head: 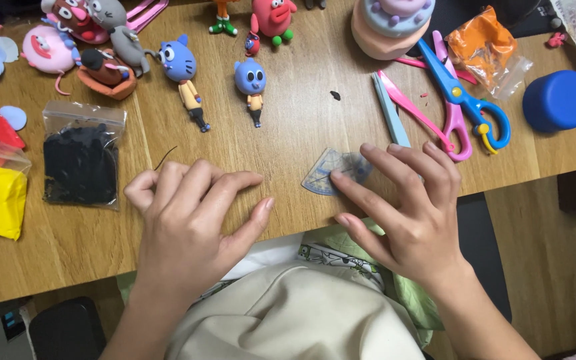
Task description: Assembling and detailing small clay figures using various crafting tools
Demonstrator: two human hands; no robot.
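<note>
The thin blue clay piece (337,172) lies flat on the desk (301,120) at centre frame, under my right hand's fingertips (339,177). I see my right hand (408,207) spread wide, pressing it; my left hand (191,213) rests loosely curled and empty, well to its left.

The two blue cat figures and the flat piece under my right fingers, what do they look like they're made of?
Blue cat figures: likely modelling clay, matte with soft rounded shapes. The flat piece under the right hand: probably thin clear plastic, since the wood shows through.

A thin, pale blue, fan-shaped clay sheet (336,171) lies flat near the table edge.
</note>
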